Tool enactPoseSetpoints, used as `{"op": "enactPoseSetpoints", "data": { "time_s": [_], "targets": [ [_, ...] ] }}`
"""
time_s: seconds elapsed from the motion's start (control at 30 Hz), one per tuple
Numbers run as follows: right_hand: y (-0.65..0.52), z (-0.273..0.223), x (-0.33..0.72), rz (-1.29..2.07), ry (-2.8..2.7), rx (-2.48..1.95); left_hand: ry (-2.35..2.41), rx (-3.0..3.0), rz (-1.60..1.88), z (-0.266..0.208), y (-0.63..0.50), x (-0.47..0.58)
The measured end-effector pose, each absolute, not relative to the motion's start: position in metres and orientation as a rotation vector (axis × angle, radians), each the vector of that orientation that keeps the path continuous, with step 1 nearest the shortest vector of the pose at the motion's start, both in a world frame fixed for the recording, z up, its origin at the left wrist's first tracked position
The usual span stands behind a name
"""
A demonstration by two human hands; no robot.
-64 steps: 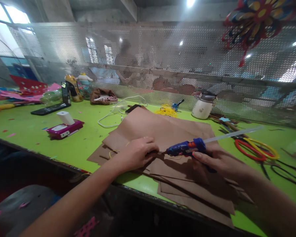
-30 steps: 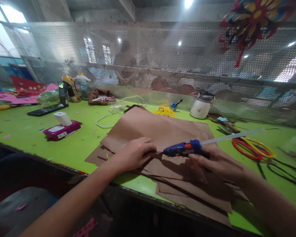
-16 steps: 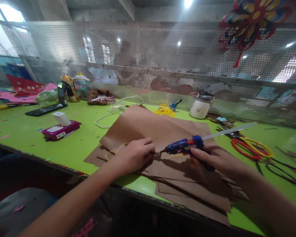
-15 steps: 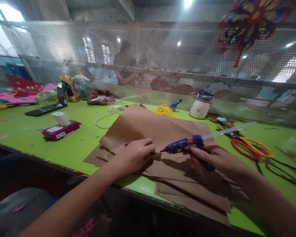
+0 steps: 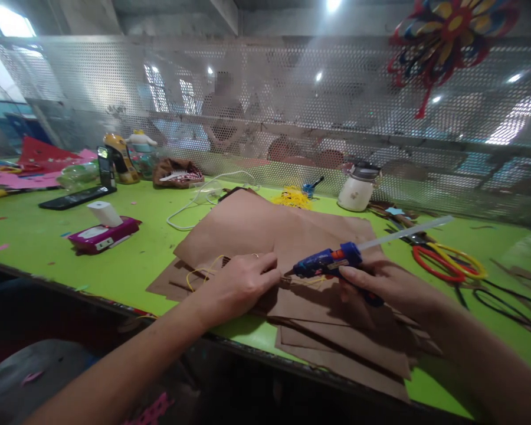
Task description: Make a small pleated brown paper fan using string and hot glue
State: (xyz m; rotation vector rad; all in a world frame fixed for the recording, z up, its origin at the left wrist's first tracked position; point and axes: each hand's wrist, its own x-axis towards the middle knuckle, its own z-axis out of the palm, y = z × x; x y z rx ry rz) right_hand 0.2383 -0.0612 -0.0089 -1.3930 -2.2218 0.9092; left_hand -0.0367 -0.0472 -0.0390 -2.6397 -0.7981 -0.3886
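My right hand (image 5: 371, 280) is closed round the handle of a blue hot glue gun (image 5: 325, 261), with a long clear glue stick (image 5: 407, 232) poking out of its back. The gun's nozzle points left and sits right beside the fingertips of my left hand (image 5: 248, 280). Those left fingers are pinched together on a thin brown strip (image 5: 285, 280), whose short end shows by the nozzle. Thin yellow string (image 5: 199, 271) loops out behind the left hand. Under both hands lies a stack of brown kraft paper sheets (image 5: 243, 221), the top one bent upward at the back.
On the green table (image 5: 150, 265), red and yellow-handled scissors (image 5: 438, 264) lie right. A purple power strip (image 5: 104, 234) and a black phone (image 5: 77, 198) are left. A white jar (image 5: 356, 192) and yellow shreds (image 5: 292, 198) stand before the perforated metal screen (image 5: 274, 100).
The glue gun's nozzle has come slightly left and down, closer to my left fingertips. My left hand has tilted a little, and the camera view has shifted slightly.
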Motion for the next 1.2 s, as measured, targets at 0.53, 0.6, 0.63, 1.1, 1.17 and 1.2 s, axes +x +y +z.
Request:
{"op": "enactPoseSetpoints", "data": {
  "time_s": [0.53, 0.6, 0.63, 1.1, 1.17, 1.2],
  "targets": [
    [-0.0605, -0.0095, 0.2395, 1.043, -2.190, -1.329, -0.761, -2.659, -0.441, -0.0412, -0.0448, -0.0365],
    [-0.0599, -0.0084, 0.2395, 1.072, -2.182, -1.339, -0.770, -2.657, -0.435, -0.0415, -0.0452, -0.0366],
    [-0.0596, -0.0078, 0.2393, 1.090, -2.172, -1.334, -0.778, -2.655, -0.432, -0.0418, -0.0454, -0.0367],
    [-0.0610, -0.0085, 0.2397, 0.918, -2.236, -1.352, -0.798, -2.654, -0.413, -0.0422, -0.0458, -0.0356],
    [-0.0612, -0.0088, 0.2391, 0.907, -2.240, -1.363, -0.803, -2.652, -0.409, -0.0425, -0.0459, -0.0357],
    [-0.0611, -0.0091, 0.2390, 0.904, -2.239, -1.362, -0.803, -2.650, -0.408, -0.0428, -0.0458, -0.0358]
  ]
}}
